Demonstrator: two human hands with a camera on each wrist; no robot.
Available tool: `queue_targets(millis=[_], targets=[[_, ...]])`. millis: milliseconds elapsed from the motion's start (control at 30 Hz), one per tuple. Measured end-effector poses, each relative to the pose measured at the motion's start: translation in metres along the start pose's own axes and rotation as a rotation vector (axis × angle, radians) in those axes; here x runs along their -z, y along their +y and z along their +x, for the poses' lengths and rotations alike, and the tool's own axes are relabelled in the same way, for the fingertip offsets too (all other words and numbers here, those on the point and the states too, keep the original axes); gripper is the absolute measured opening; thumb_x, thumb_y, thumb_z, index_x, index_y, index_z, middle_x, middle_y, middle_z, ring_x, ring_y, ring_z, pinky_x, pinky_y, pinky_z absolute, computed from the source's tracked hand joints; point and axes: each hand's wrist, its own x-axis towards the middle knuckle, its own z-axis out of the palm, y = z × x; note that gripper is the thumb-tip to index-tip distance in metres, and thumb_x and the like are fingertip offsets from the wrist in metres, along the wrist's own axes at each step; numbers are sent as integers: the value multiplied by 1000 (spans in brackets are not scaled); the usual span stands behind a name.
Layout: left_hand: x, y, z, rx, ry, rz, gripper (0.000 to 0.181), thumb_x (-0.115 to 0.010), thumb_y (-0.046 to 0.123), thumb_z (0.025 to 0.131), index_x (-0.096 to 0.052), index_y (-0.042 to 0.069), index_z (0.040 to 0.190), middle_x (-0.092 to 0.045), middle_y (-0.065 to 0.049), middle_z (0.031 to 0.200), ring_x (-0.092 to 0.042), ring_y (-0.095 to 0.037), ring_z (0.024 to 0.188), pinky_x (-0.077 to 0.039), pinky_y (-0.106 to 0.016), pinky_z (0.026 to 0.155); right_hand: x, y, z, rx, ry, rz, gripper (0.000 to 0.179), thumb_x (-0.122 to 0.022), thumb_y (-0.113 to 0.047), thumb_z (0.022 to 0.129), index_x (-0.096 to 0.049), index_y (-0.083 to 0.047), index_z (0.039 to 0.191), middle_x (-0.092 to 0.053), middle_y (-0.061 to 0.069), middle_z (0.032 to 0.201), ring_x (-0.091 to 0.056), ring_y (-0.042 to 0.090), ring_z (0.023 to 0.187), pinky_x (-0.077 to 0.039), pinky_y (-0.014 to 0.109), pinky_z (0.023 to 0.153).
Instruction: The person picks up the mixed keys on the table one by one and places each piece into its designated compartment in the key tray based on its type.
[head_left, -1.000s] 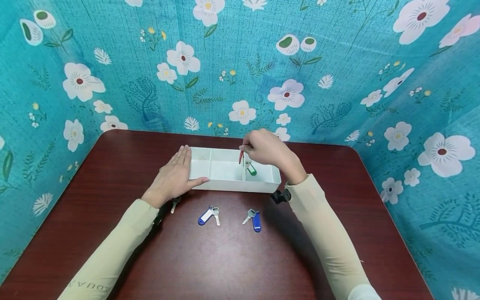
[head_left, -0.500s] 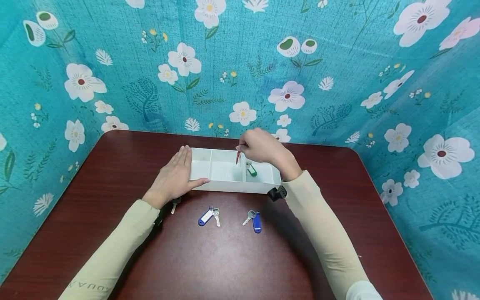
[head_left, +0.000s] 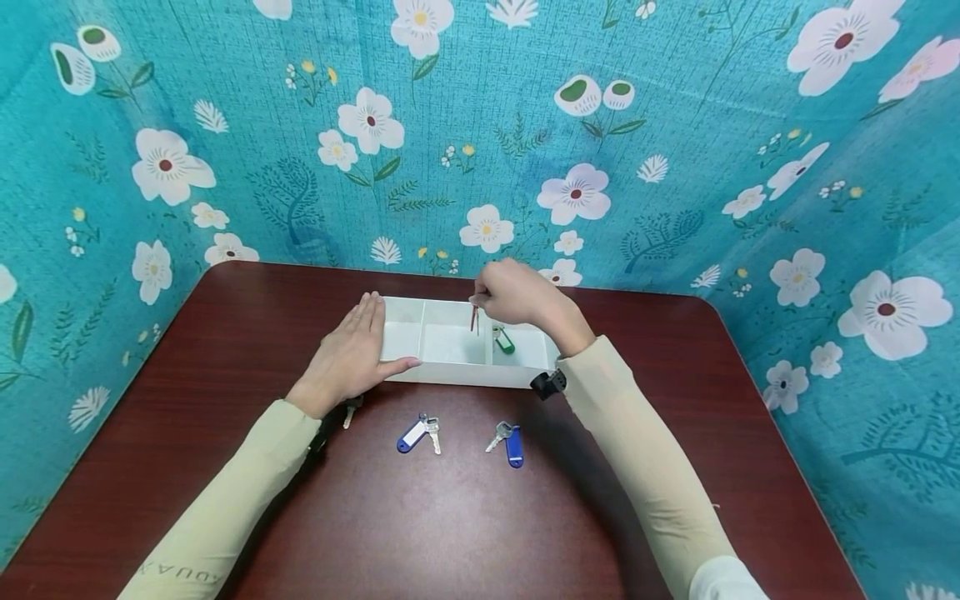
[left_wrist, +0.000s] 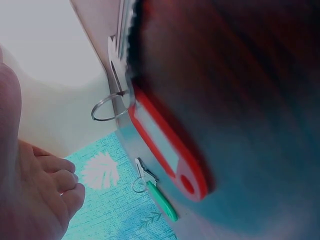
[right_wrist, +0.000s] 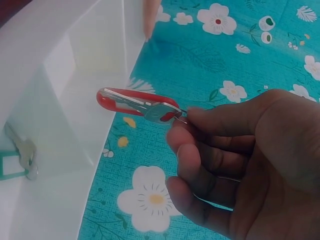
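Right wrist view: a red tag [right_wrist: 106,101], with a key [right_wrist: 157,112] lying along it, is held out left of centre by the right hand [right_wrist: 265,155]. The tag is hung from a ring [right_wrist: 182,119], which is pinched between thumb and index fingertip; the other fingers are curled in below. In the head view, tag and key are held near the middle of the frame, over the middle compartment of a white box [head_left: 480,373]. A green tag [head_left: 505,341] with its key is seen in the right compartment. The left end of the box is touched by the left hand [head_left: 347,350], whose fingers are straight, with the thumb set apart along the front rim. In the left wrist view, another red tag [left_wrist: 162,145] with a key is seen at centre. Lower in the head frame, a left blue tag [head_left: 412,436] and a right blue tag [head_left: 514,447], each with a key, are laid on the table [head_left: 420,525]. The upper frame is filled by a flowered curtain [head_left: 465,117].
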Motion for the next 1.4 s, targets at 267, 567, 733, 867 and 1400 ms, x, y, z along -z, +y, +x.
queue_targets(millis=[267,567,733,867,1400], targets=[[-1,1,1,2,2,-10,126,-36,90,91,-12,-10,164,-14,-29,174,-14,-42,164,-20,-49,134,-1,-2,11,7,-44,-7,51,-58,-14,106,-42,-19,58,-29,-5,55,-21,12,53,-27,28,55],[-1,1,0,0,10,-8,125,-38,88,92,-12,-11,164,-15,-29,174,-15,-43,164,-21,-49,134,2,-6,22,24,-95,-19,52,-59,-13,106,-37,-18,59,-22,-4,58,-17,13,56,-24,28,56],[-1,1,-2,6,15,-18,124,-40,88,92,-13,-11,163,-15,-29,173,-15,-43,164,-22,-49,133,0,-8,30,22,-143,-31,54,-58,-13,106,-38,-19,57,-22,-5,56,-16,12,55,-25,28,56],[0,1,-3,9,18,-22,125,-41,88,92,-13,-11,163,-16,-30,173,-15,-43,164,-23,-50,133,-2,-10,35,26,-180,-44,55,-58,-13,106,-39,-19,55,-23,-5,54,-16,12,54,-28,27,56],[-1,1,-1,1,16,-11,122,-43,85,94,-14,-11,163,-16,-30,173,-16,-43,164,-23,-50,133,-13,-7,52,-40,-305,-52,53,-60,-16,107,-46,-18,56,-45,-4,54,-34,10,51,-38,25,56]])
